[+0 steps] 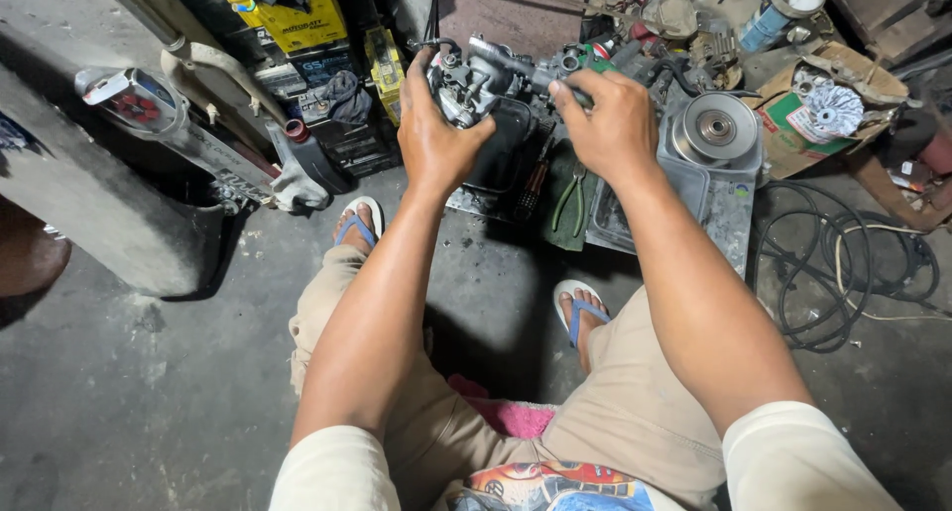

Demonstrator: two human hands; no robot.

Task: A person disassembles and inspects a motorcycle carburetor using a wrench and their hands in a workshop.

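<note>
Two hands [431, 139], one carburetor [476, 80]

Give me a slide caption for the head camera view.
Seated person's left hand and right hand grip a grey metal engine part above pliers on the floor.

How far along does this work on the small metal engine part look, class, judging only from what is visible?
Done: the metal engine part is off any machine, and a round pulley lies loose on a grey tray. In hand: the left hand grips the part while the right hand holds its other end. Left: pliers and a screwdriver lie unused below; nothing looks reassembled.
</note>
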